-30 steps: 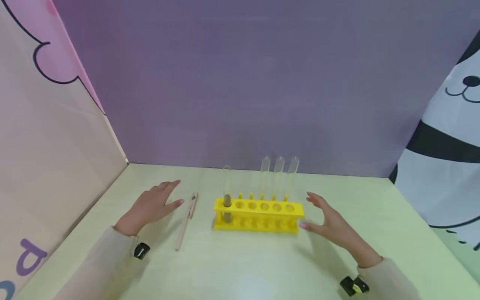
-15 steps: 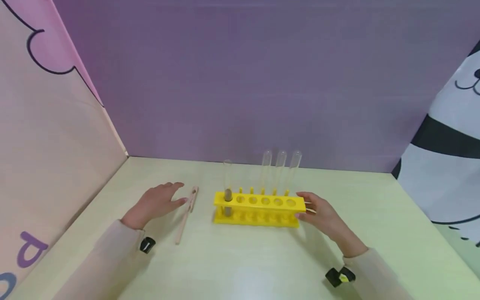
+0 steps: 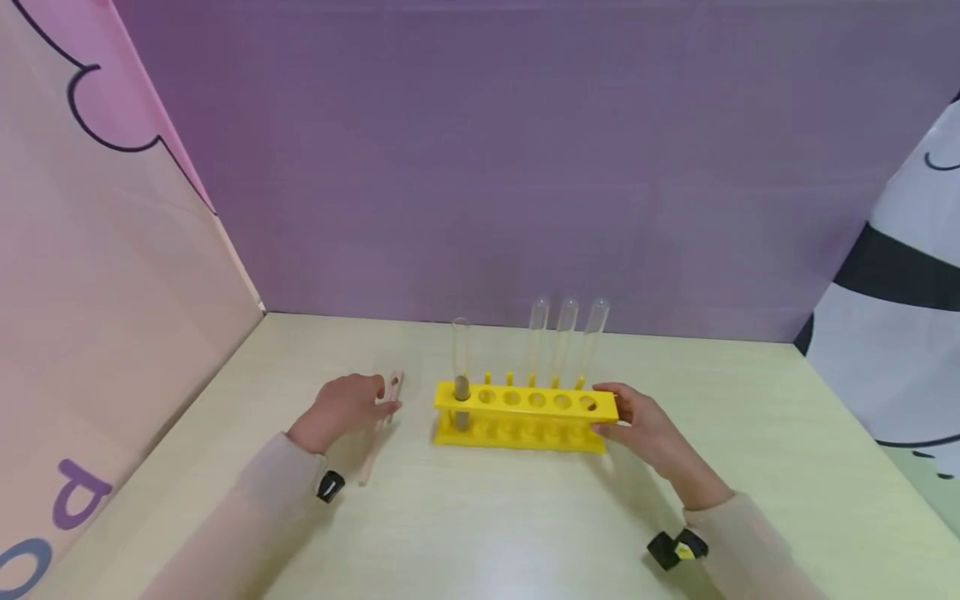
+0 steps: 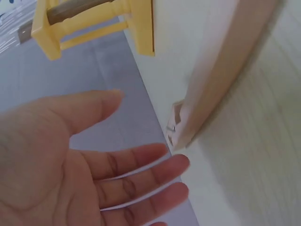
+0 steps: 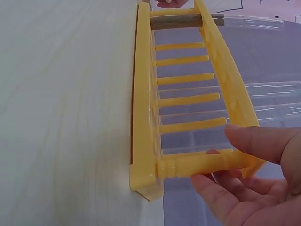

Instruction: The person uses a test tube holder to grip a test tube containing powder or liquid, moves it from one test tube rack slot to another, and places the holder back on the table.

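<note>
A yellow test tube rack (image 3: pixel 525 414) stands on the table. My right hand (image 3: pixel 652 433) holds its right end, with thumb and fingers around the end post in the right wrist view. A glass test tube with grey-brown contents (image 3: pixel 461 390) stands in the leftmost hole. Three clear test tubes (image 3: pixel 567 317) sit upside down on the rear pegs. To the rack's left lies a wooden test tube holder (image 3: pixel 370 467). My left hand (image 3: pixel 345 408) hovers over its upper part; the left wrist view shows loose fingers close to the wooden holder (image 4: pixel 211 80), with nothing between them.
A pale table (image 3: pixel 480 525) runs back to a purple wall panel (image 3: pixel 480 167). A pale side wall (image 3: pixel 135 275) bounds the left, and a panda-printed panel (image 3: pixel 900 358) stands at the right. Each sleeve cuff carries a small black device (image 3: pixel 330 486).
My right hand has moved left to the rack and taken hold of its end. My left hand has moved right, over the wooden test tube holder, its fingers bending more.
</note>
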The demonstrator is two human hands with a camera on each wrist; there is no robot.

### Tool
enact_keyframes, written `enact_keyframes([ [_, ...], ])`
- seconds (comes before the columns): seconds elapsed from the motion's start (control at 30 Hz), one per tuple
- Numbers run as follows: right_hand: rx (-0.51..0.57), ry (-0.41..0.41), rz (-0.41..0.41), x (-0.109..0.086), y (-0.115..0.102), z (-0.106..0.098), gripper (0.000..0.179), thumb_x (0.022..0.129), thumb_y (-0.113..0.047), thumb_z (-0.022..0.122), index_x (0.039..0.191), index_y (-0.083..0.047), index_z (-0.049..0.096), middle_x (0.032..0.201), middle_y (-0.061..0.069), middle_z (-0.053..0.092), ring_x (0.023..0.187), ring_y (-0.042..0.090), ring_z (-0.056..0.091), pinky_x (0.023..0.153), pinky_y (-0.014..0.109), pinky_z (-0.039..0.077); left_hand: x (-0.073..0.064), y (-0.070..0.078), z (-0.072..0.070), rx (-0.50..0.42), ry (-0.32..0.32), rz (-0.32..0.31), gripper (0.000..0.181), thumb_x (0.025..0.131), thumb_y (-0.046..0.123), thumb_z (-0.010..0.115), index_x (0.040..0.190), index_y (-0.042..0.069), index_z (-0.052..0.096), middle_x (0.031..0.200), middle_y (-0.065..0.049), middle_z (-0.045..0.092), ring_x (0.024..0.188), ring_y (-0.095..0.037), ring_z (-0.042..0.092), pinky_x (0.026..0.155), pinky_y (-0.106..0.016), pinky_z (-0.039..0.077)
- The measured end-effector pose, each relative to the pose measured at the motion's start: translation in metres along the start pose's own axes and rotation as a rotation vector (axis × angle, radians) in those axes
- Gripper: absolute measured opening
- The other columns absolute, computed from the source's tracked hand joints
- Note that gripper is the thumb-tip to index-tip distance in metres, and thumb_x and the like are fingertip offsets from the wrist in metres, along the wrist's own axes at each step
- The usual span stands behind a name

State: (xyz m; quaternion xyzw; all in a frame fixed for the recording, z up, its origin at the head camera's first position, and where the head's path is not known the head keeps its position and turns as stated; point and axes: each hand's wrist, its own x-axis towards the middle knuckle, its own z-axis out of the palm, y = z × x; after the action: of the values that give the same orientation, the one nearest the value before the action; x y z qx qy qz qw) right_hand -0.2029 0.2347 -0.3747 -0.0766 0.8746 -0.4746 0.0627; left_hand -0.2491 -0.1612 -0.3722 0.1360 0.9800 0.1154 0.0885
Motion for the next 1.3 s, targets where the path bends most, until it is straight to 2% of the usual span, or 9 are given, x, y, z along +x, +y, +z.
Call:
enact_keyframes([
  [0.13, 0.0, 0.016, 0.005, 0.0, 0.002, 0.001, 0.048, 0.088, 0.0, 0.062, 0.131, 0.008, 0.041, 0.129, 0.028, 0.049, 0.115, 0.039, 0.052, 0.086, 0.035, 0.05, 0.006, 0.004, 0.004, -0.03, -0.042, -0.058, 0.03, 0.092, 0.036, 0.06, 0.086, 0.006, 0.054, 0.071, -0.003, 0.051, 0.063, -0.019, 0.047, 0.055, -0.029, 0.036],
  [0.23, -0.004, 0.034, -0.004, 0.001, 0.004, 0.002, 0.044, 0.088, 0.001, 0.062, 0.128, 0.009, 0.045, 0.127, 0.028, 0.052, 0.114, 0.039, 0.053, 0.086, 0.033, 0.051, 0.01, 0.005, 0.008, -0.028, -0.047, -0.074, 0.032, 0.091, 0.034, 0.061, 0.08, 0.006, 0.051, 0.066, -0.004, 0.046, 0.06, -0.019, 0.045, 0.053, -0.028, 0.034],
  [0.53, -0.08, 0.09, 0.014, 0.003, 0.006, 0.004, 0.033, 0.086, 0.001, 0.063, 0.117, 0.009, 0.054, 0.114, 0.024, 0.058, 0.104, 0.035, 0.057, 0.083, 0.037, 0.051, 0.016, 0.007, 0.01, -0.006, -0.06, -0.145, 0.033, 0.091, 0.034, 0.061, 0.078, 0.005, 0.053, 0.067, -0.005, 0.05, 0.059, -0.018, 0.049, 0.05, -0.026, 0.037],
  [0.73, -0.109, 0.08, -0.001, 0.003, 0.011, 0.006, 0.034, 0.087, 0.002, 0.062, 0.119, 0.009, 0.054, 0.119, 0.025, 0.058, 0.109, 0.037, 0.057, 0.085, 0.038, 0.051, 0.022, 0.006, 0.019, -0.03, -0.051, -0.162, 0.035, 0.089, 0.036, 0.063, 0.08, 0.005, 0.053, 0.067, -0.006, 0.051, 0.055, -0.016, 0.048, 0.047, -0.024, 0.036],
  [0.97, -0.157, 0.082, -0.037, 0.001, 0.012, 0.007, 0.033, 0.086, 0.002, 0.063, 0.117, 0.009, 0.056, 0.116, 0.025, 0.06, 0.107, 0.038, 0.058, 0.081, 0.037, 0.053, 0.023, 0.006, 0.023, -0.058, -0.101, -0.211, 0.036, 0.089, 0.039, 0.062, 0.083, 0.004, 0.054, 0.067, -0.007, 0.053, 0.051, -0.015, 0.049, 0.045, -0.022, 0.037],
  [1.17, -0.19, 0.102, -0.07, 0.0, 0.011, 0.007, 0.03, 0.084, 0.002, 0.065, 0.113, 0.01, 0.059, 0.111, 0.025, 0.063, 0.103, 0.038, 0.061, 0.078, 0.036, 0.053, 0.021, 0.006, 0.02, -0.047, -0.108, -0.186, 0.032, 0.092, 0.033, 0.058, 0.083, 0.003, 0.054, 0.067, -0.008, 0.053, 0.05, -0.014, 0.048, 0.043, -0.021, 0.037],
  [1.3, -0.192, 0.103, -0.085, 0.0, 0.012, 0.008, 0.028, 0.085, 0.003, 0.064, 0.112, 0.009, 0.059, 0.109, 0.025, 0.063, 0.102, 0.038, 0.061, 0.076, 0.035, 0.054, 0.021, 0.004, 0.018, -0.017, -0.069, -0.151, 0.028, 0.09, 0.029, 0.059, 0.077, 0.004, 0.055, 0.063, -0.006, 0.052, 0.049, -0.014, 0.047, 0.044, -0.022, 0.035],
])
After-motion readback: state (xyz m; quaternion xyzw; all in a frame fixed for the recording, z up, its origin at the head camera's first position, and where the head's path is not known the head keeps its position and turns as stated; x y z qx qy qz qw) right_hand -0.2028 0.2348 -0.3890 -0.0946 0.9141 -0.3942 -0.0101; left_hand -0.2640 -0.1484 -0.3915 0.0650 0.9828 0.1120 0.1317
